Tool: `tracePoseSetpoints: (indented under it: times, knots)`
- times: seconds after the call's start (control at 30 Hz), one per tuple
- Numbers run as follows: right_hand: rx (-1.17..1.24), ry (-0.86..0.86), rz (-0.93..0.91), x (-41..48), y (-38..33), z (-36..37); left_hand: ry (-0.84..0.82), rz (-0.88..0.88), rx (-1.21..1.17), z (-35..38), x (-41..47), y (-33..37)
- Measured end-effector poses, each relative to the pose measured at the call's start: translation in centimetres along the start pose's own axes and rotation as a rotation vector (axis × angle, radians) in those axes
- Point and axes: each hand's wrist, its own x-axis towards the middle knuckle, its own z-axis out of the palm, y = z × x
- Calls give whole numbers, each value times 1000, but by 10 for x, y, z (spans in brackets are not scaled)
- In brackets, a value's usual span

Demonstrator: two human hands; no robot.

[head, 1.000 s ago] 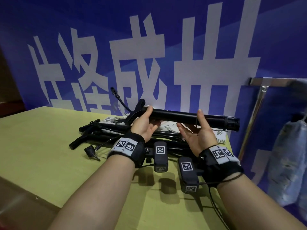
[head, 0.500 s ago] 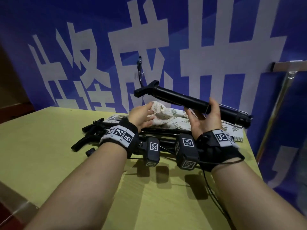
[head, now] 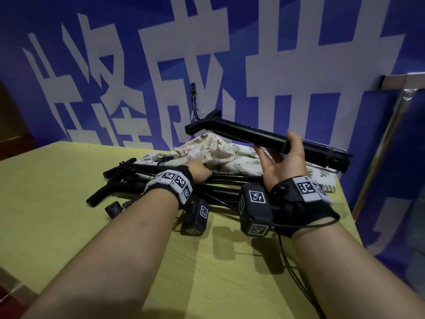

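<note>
Tube (head: 253, 137), one only, is in the air at centre right above one cloth (head: 220, 150). Its long axis goes from the T-end at upper left down to the right. Right hand (head: 282, 160) is wrapped around its middle. Left hand (head: 200, 171) rests on the cloth, and I cannot tell its grip. Several poles (head: 135, 168) lie on the table (head: 57, 180).

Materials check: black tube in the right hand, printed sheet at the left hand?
The black tube, held in the right hand: likely painted or anodised metal, possibly plastic; smooth satin sheen, straight highlight along it. The printed sheet at the left hand: fabric, matte; soft folds and creases, leaf print.
</note>
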Motion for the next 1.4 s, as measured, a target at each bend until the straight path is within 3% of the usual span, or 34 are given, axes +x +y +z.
tracePoseSetpoints:
  times: [0.27,0.57,0.77,1.1,1.2,1.4]
  knots:
    - [107,29,21,-21,-9,12,351,155,-309,-33,-25,-10]
    - [121,19,-78,-69,-48,37,532,289,-455,-97,-80,22]
    - [71,37,-132,-100,-70,34,440,299,-620,-122,-123,37]
    - [-163,56,-164,-136,-88,12,123,335,-1302,-140,-193,64]
    - [-110,134,-149,-146,-91,13,53,386,-1402,-149,-205,68]
    - [-124,90,-142,-160,-91,19,17,484,-1552,-156,-215,72]
